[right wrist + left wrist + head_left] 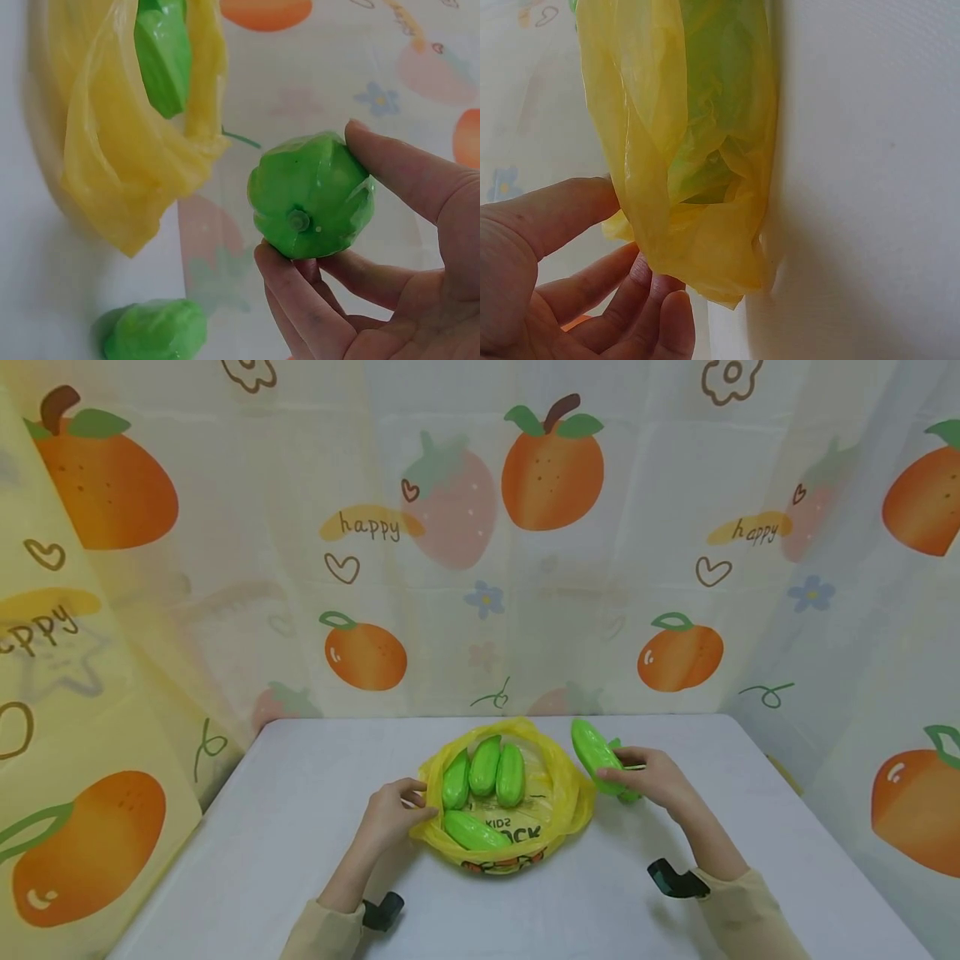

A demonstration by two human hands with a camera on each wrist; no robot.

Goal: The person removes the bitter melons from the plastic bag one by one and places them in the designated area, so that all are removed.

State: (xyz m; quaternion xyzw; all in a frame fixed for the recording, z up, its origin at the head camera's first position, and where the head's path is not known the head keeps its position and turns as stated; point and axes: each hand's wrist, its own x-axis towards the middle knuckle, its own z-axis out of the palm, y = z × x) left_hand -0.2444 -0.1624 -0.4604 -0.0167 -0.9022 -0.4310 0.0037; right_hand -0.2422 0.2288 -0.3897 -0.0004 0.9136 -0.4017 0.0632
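Note:
A yellow plastic bag (573, 785) with its rim spread wide stands on the table, several green toy cucumbers (484, 766) lying inside. My left hand (393, 814) pinches the bag's left rim between thumb and fingers; in the left wrist view, the yellow film (649, 217) runs between them. To the right of the bag, my right hand (652, 779) holds another toy cucumber (592, 745) raised and tilted. Its ridged end with a small nub (298, 220) faces the right wrist camera. One more toy cucumber (156, 330) lies on the table below, mostly hidden by the right hand in the head view.
A white table (300, 793) carries everything. Behind it and at both sides hang fruit-printed curtains (450, 635). Dark wrist straps (677, 878) with cameras sit on both forearms, near the beige sleeves (750, 914).

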